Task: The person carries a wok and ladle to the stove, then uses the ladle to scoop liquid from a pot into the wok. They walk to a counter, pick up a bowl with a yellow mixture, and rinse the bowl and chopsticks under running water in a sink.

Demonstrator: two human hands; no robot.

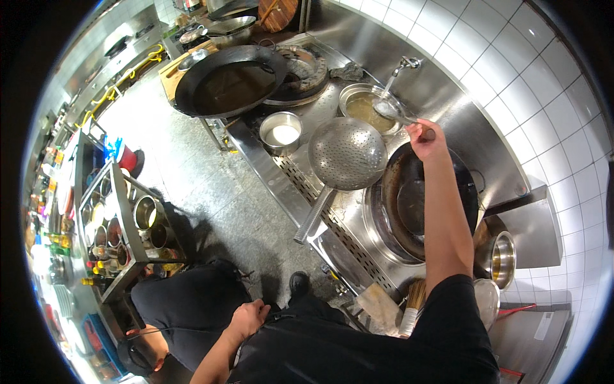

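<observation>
My right hand grips the wooden handle of a metal ladle. The ladle's bowl is over a metal pot of cloudy yellowish liquid, in the water running from a wall tap. Below my right forearm sits a dark wok on the range, partly hidden by the arm. A perforated strainer lies beside it, its handle reaching past the range's front edge. At my waist, my left hand has its fingers curled, with nothing visible in it; its palm is hidden.
A large wok of dark liquid stands beside a burner. A small pot holds white contents. Close on my left, a person in black bends near a metal rack. A bamboo brush stands near my right side.
</observation>
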